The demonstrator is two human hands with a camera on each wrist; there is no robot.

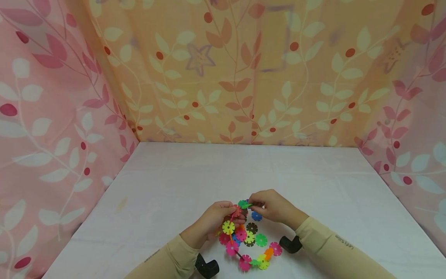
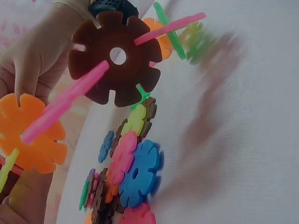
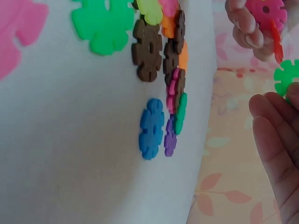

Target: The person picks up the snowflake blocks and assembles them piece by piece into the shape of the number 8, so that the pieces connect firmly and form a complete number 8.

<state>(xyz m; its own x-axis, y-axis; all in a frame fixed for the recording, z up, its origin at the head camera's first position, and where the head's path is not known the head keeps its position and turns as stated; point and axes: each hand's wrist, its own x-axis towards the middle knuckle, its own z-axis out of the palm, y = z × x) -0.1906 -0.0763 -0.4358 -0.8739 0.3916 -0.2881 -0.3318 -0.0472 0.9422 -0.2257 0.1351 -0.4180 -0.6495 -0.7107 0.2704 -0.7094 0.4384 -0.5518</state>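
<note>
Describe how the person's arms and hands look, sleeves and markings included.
The left hand and right hand are bare, without gloves. A beige left sleeve and matching right sleeve end near the wrists, both bearing small dark lettering. A black, bent piece shows beside each sleeve.

I've got this chain of multicoloured flower-shaped plastic discs [image 1: 232, 248] slotted crosswise, held up at one end and curving round. A bright green notched plastic disc [image 3: 286, 77] sits up there too, can't tell if it's joined.
</note>
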